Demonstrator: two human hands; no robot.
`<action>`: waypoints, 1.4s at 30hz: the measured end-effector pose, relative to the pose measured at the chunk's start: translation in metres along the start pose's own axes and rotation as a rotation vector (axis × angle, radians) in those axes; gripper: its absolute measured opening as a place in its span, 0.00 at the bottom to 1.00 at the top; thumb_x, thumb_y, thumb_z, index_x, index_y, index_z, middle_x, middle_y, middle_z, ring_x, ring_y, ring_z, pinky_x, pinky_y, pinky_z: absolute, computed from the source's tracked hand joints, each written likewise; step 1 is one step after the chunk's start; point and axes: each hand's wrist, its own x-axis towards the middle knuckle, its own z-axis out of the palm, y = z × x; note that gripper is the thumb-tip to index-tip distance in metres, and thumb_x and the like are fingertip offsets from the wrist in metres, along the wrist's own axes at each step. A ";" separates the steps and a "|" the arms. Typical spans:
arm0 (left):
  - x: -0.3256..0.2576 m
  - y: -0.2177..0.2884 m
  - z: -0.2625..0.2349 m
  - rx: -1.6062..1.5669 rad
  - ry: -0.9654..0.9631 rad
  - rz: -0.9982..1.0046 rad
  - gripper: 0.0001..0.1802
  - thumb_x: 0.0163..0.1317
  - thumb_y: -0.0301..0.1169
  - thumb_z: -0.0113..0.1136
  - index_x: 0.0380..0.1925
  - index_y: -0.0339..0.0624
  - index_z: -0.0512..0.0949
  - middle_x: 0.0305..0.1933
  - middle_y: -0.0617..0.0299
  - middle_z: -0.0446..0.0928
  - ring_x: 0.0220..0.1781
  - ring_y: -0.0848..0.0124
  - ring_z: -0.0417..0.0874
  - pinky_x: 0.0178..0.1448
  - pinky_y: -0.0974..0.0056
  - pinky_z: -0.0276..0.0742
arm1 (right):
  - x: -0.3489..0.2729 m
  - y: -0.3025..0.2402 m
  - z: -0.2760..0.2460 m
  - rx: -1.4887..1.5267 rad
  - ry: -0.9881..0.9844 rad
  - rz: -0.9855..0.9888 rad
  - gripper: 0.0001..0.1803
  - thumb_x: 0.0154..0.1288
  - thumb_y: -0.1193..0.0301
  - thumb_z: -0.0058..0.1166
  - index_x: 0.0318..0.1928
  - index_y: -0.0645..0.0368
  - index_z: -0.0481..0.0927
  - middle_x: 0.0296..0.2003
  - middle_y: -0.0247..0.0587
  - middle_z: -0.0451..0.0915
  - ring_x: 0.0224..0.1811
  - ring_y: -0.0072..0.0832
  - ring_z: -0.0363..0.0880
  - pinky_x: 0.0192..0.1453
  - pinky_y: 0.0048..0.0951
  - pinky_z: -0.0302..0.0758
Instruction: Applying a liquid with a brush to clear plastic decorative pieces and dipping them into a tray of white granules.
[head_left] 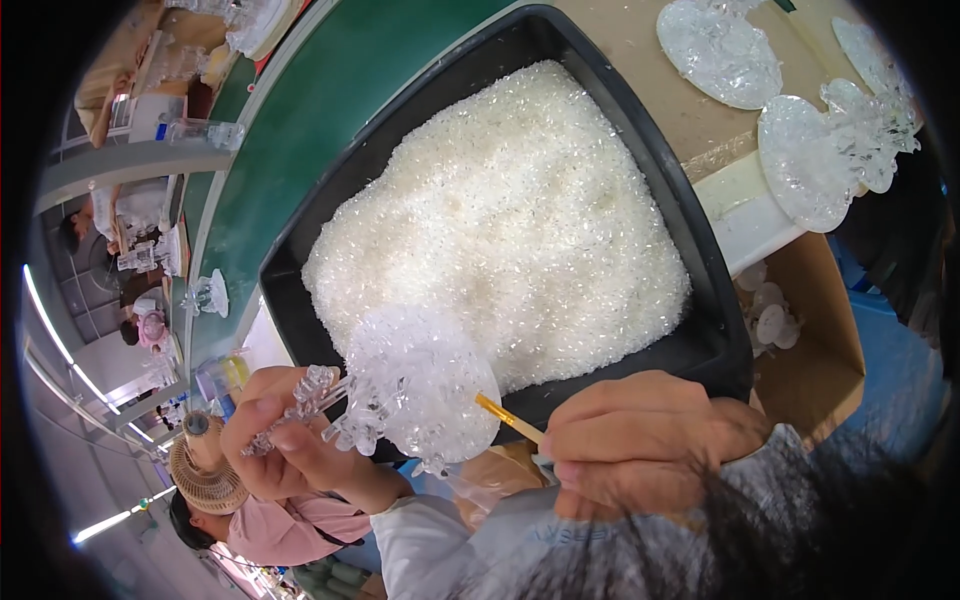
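Note:
My left hand (285, 440) grips the stem of a clear plastic ornament (415, 385) whose round disc is coated with glittery white crystals. My right hand (640, 440) pinches a thin stick with an orange-yellow tip (505, 418), its end pointing at the disc's lower right edge. Both hands are held just in front of the near rim of a black tray (715, 330) heaped with white crystal granules (510, 210).
Several finished crystal-coated discs (715, 50) lie on the brown table at the upper right. A cardboard box (810, 330) with small white pieces stands right of the tray. A green conveyor belt (330, 90) runs along the left, with other workers seated beyond it.

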 end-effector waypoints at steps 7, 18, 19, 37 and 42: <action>0.008 -0.011 -0.021 -0.114 -0.217 0.058 0.19 0.70 0.39 0.57 0.42 0.29 0.69 0.27 0.42 0.80 0.25 0.62 0.78 0.31 0.63 0.73 | 0.000 0.002 -0.001 0.028 -0.056 0.022 0.09 0.51 0.80 0.65 0.26 0.69 0.76 0.29 0.49 0.77 0.24 0.38 0.81 0.26 0.30 0.81; 0.011 0.002 -0.010 0.134 -0.038 -0.195 0.16 0.70 0.26 0.54 0.52 0.23 0.74 0.35 0.46 0.83 0.33 0.67 0.86 0.39 0.72 0.78 | -0.008 -0.008 0.009 0.165 -0.134 -0.003 0.17 0.48 0.78 0.72 0.36 0.72 0.78 0.33 0.59 0.82 0.25 0.40 0.84 0.26 0.32 0.84; 0.014 -0.001 -0.007 0.131 -0.036 -0.162 0.15 0.70 0.25 0.54 0.52 0.25 0.75 0.34 0.49 0.83 0.33 0.70 0.86 0.38 0.72 0.78 | -0.007 -0.015 0.011 0.175 -0.213 0.098 0.18 0.47 0.79 0.73 0.37 0.71 0.78 0.34 0.59 0.82 0.25 0.40 0.84 0.27 0.32 0.85; 0.020 -0.005 -0.022 0.359 -0.084 -0.210 0.12 0.73 0.29 0.51 0.50 0.33 0.76 0.36 0.59 0.80 0.34 0.78 0.84 0.32 0.75 0.72 | 0.001 -0.007 0.076 -0.097 -0.421 -0.067 0.25 0.41 0.83 0.75 0.41 0.65 0.76 0.40 0.54 0.81 0.32 0.41 0.85 0.35 0.31 0.84; 0.022 0.003 -0.022 0.450 -0.079 -0.156 0.12 0.72 0.28 0.51 0.50 0.31 0.75 0.39 0.58 0.80 0.33 0.77 0.84 0.31 0.75 0.72 | 0.003 -0.004 0.088 -0.201 -0.341 -0.188 0.16 0.49 0.82 0.69 0.38 0.68 0.77 0.37 0.54 0.81 0.31 0.40 0.84 0.31 0.31 0.84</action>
